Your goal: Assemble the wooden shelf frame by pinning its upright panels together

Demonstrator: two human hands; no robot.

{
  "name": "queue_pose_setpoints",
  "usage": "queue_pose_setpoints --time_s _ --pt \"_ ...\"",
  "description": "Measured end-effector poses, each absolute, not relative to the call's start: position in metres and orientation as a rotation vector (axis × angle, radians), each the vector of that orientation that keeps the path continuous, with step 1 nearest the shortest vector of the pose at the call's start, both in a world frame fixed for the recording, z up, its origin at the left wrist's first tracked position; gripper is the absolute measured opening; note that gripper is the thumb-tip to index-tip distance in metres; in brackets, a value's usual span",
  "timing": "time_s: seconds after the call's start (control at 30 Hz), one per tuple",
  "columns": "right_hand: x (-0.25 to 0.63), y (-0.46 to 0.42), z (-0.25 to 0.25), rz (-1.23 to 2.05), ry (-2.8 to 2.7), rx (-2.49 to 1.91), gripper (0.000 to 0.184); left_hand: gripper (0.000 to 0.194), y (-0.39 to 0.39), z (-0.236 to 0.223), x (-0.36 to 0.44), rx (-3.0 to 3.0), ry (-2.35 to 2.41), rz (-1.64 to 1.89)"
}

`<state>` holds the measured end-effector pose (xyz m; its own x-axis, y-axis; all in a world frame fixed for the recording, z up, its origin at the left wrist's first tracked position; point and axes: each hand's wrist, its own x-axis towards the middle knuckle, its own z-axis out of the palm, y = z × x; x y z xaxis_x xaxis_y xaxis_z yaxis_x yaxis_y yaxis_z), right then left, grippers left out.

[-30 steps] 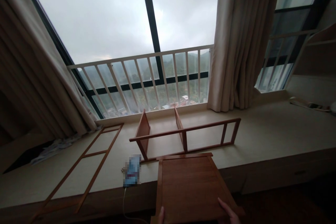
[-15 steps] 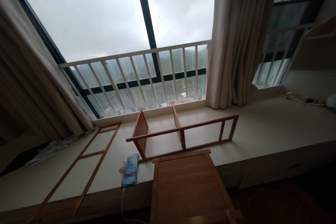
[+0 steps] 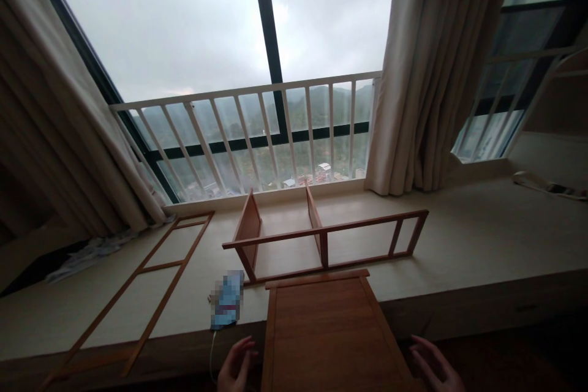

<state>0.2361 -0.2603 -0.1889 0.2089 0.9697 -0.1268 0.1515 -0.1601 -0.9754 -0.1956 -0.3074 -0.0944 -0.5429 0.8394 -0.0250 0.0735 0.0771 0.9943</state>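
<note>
A reddish-brown wooden panel (image 3: 321, 331) with raised side strips fills the bottom middle, its far end over the edge of the ledge. Just off its left edge is my left hand (image 3: 236, 364), fingers loosely curved and nothing in it. On the other side, my right hand (image 3: 434, 364) hovers by the right edge with thumb and fingers apart, also holding nothing. Beyond the panel, a partly assembled wooden frame with two upright boards (image 3: 316, 236) lies on the ledge. A flat ladder-like wooden frame (image 3: 160, 266) leans out over the ledge at left.
The pale ledge (image 3: 482, 233) runs below a window with a white railing (image 3: 248, 98). A blurred blue object (image 3: 227, 303) with a white cable (image 3: 212, 355) lies near its edge. Curtains (image 3: 413, 73) hang at both sides; a strap-like item (image 3: 546, 184) lies far right.
Both hands have come into view beside the panel; before, only a bit of my right hand showed at its lower right edge. The camera view has shifted slightly.
</note>
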Motion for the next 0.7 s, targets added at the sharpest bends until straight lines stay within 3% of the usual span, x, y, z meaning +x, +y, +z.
queue_pose_setpoints --time_s 0.2,0.33,0.7 --pt "0.223 -0.209 -0.153 0.776 -1.8 -1.46 0.059 0.033 -0.282 -0.124 -0.23 2.035 1.91 1.22" --pt "0.22 -0.2 -0.134 0.509 -2.15 -1.285 0.044 0.034 -0.268 -0.122 -0.24 2.53 1.807 0.898" --pt "0.213 -0.194 -0.132 0.199 -2.282 -1.094 0.034 0.032 -0.257 -0.11 -0.236 2.817 1.702 0.761"
